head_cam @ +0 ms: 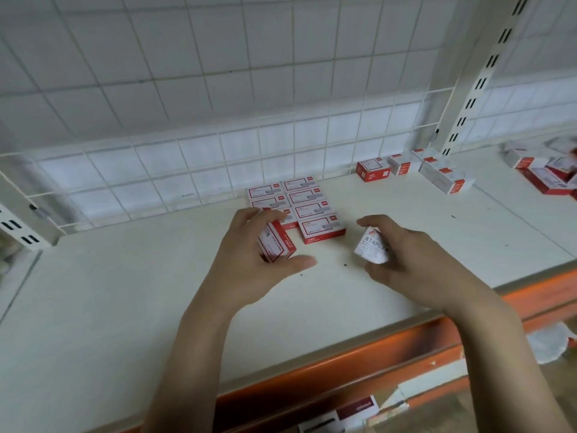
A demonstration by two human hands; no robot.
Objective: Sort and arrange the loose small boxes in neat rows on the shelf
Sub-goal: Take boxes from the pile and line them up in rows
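Red-and-white grid [296, 207]: staple boxes in two rows, our landmark.
Left hand [259, 254]: we grip a staple box [276, 245] at its front-left gap.
Right hand [402, 257]: we hold a white box [373, 246] right of it.
Next: probably seat the left box flush.

Bare shelf [125, 307] lies open in front; arranged boxes [299, 207] and wire grid [187, 170] block the back.

Red-white small boxes [296, 204] in two rows on white shelf [125, 292]
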